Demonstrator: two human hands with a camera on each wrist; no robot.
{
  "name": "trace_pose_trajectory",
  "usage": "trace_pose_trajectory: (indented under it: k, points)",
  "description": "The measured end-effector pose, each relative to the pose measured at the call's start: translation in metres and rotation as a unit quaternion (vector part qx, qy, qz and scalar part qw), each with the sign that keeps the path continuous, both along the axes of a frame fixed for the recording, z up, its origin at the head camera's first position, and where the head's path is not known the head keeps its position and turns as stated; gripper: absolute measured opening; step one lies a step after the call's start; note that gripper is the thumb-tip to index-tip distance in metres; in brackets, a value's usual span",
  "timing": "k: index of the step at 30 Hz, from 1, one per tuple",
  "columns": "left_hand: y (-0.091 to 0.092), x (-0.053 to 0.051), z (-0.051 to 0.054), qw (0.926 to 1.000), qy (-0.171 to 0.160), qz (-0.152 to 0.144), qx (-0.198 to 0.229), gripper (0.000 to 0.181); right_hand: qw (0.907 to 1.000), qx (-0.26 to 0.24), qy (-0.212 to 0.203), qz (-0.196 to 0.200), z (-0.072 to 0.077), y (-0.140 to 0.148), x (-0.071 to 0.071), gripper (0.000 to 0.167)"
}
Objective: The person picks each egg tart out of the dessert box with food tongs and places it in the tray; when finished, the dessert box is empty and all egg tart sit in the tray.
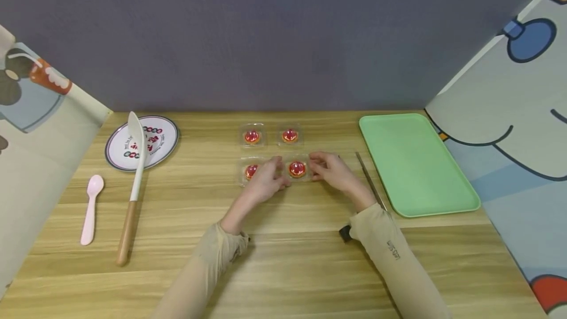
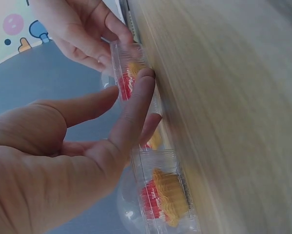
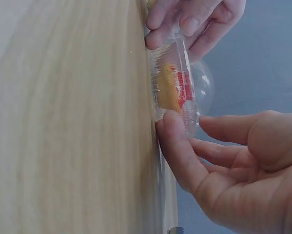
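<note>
Left hand [image 1: 264,179] and right hand [image 1: 335,173] pinched opposite sides of a clear square plastic box [image 3: 202,88] containing a red-topped golden tart [image 1: 297,169] on the wood-grain table [image 1: 292,250], seemingly for an even hold.

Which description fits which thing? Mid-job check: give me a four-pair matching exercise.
1. Near-right clear box of the four
2. Tray
3. Short spoon
4. Long spoon

A. Head over the plate
B. Pink
C. Between the left hand and right hand
D. Plain green

Pairs: 1-C, 2-D, 3-B, 4-A
</note>
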State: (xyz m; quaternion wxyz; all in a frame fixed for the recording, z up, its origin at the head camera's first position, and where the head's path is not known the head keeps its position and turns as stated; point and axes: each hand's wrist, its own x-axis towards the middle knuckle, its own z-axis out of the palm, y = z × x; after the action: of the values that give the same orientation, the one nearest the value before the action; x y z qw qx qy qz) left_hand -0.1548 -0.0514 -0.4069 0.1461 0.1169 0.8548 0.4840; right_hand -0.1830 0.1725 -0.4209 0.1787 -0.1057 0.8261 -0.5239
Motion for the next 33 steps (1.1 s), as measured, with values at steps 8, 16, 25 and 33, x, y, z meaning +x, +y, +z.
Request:
trace_pose_trajectory:
  k: [8, 16, 25, 33]
  points:
    - [-0.0001, 0.0002, -0.0010, 0.9998, 0.013, 0.005, -0.013, 0.066, 0.9999, -0.012, -0.007, -0.004, -0.0003, -0.0025, 0.0022, 0.042]
    - [-0.0015, 0.0006, -0.0018, 0.9998, 0.015, 0.010, -0.012, 0.066, 0.9996, -0.025, -0.012, -0.004, 0.0004, -0.0026, 0.0035, 0.041]
    - [-0.0029, -0.0001, -0.0001, 0.9997, 0.006, 0.024, 0.001, 0.069, 0.9997, -0.022, -0.003, 0.006, 0.0024, -0.0025, 0.0014, 0.042]
    - [-0.0013, -0.0008, -0.0004, 0.9989, 0.024, 0.021, -0.034, 0.067, 0.9994, -0.030, -0.005, 0.014, 0.0023, -0.0010, 0.0026, 0.045]
